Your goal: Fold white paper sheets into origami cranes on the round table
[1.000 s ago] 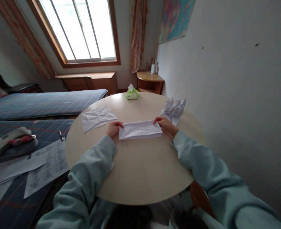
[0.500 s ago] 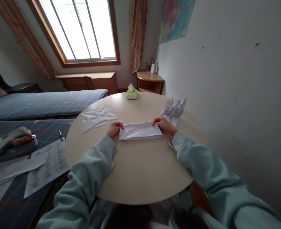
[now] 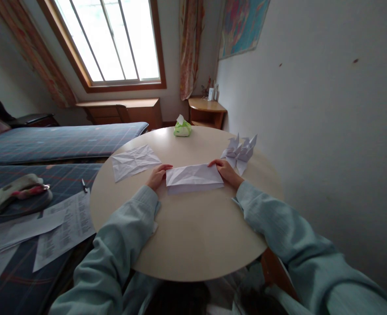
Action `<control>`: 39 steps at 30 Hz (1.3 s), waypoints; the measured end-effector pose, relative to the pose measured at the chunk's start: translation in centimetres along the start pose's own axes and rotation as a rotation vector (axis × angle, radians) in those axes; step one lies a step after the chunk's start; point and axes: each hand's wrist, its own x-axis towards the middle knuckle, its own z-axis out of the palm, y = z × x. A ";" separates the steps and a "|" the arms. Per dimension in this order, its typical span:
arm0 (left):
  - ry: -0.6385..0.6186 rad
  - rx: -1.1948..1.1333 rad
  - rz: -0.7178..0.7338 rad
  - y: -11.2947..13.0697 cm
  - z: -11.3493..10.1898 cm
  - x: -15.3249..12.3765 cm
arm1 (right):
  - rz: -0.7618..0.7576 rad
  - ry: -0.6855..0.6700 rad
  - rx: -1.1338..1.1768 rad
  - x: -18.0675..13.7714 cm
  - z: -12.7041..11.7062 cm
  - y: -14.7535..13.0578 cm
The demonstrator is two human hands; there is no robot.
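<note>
A white sheet of paper (image 3: 193,177), folded in half into a long strip, lies on the round beige table (image 3: 187,236). My left hand (image 3: 157,176) pinches its left end and my right hand (image 3: 225,169) pinches its right end. The upper layer of the paper is raised a little off the lower one. Both sleeves are pale blue.
A creased, unfolded sheet (image 3: 133,162) lies to the left on the table. Folded paper figures (image 3: 240,151) stand at the right by the wall. A green tissue pack (image 3: 182,128) sits at the far edge. Printed sheets (image 3: 49,232) and a pen (image 3: 84,186) lie on the bed at the left.
Both hands have shifted slightly away from me, lifting the paper's upper layer so that it no longer lies flat on the lower one.
</note>
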 end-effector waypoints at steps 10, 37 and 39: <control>-0.029 0.036 0.009 0.2 0.1 -0.2 | 0.039 -0.028 0.030 0.2 0.0 0.2; -0.337 -0.093 0.008 1.4 3.8 -2.7 | 0.278 -0.603 0.210 -2.6 3.1 -4.4; -0.226 -0.177 -0.040 1.4 3.4 -2.4 | 0.239 -0.393 0.275 -2.5 3.5 -3.9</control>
